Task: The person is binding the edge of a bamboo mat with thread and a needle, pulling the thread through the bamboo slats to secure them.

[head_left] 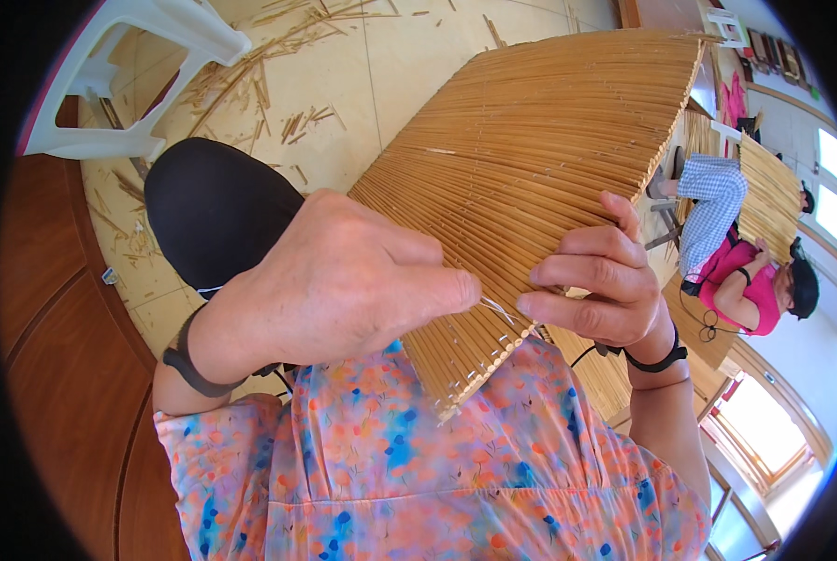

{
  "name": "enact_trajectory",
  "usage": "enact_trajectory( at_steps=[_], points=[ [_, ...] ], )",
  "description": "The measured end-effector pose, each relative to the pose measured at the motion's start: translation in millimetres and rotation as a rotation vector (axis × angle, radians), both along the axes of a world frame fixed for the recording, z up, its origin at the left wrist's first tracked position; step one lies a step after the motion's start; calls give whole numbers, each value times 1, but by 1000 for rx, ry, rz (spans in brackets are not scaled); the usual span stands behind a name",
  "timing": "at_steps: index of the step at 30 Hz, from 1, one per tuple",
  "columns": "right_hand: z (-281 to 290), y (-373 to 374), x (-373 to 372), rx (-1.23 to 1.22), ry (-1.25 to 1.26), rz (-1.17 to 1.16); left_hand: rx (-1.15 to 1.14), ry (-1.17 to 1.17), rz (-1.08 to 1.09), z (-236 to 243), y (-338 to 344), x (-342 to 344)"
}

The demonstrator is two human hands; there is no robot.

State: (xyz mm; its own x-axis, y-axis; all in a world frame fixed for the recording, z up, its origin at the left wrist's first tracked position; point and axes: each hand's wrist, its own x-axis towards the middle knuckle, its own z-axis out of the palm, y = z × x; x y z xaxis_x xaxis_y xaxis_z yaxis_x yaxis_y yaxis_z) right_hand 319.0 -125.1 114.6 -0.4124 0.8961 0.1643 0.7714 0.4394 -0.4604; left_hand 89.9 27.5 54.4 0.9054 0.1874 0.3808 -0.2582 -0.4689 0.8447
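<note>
A large mat of thin golden-brown reeds [531, 122], bound side by side with rows of thread, slants from my lap to the far right. My left hand [344, 271] is closed in a pinch over the mat's near end. From its fingertips runs a thin white thread [498, 309] to the cut reed ends. Along the right edge, my right hand [606, 280] grips the mat, its fingers bent on the upper face close to the thread. The underside of the mat and the right thumb's exact hold are hard to see.
Broken reed pieces [250, 84] litter the tiled floor. At the upper left stands a white plastic stool [175, 56], and brown wooden panelling [72, 374] fills the left side. To the right, another person [741, 290] in a pink top sits with a similar reed mat [769, 192].
</note>
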Motion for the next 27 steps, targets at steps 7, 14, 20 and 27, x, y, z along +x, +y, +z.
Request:
enact_trajectory(
  at_steps=[7, 14, 20, 27],
  points=[
    [-1, -1, 1, -1, 20, 20, 34, 6, -17, 1, 1, 0],
    [-4, 0, 2, 15, 54, 57, 87, -2, -8, 0, 0, -1],
    [-3, -1, 0, 6, 42, 74, 289, 48, -62, 15, 9, -1],
    [-8, 2, -5, 57, 128, 112, 332, 5, -155, 5, 8, 8]
  ],
)
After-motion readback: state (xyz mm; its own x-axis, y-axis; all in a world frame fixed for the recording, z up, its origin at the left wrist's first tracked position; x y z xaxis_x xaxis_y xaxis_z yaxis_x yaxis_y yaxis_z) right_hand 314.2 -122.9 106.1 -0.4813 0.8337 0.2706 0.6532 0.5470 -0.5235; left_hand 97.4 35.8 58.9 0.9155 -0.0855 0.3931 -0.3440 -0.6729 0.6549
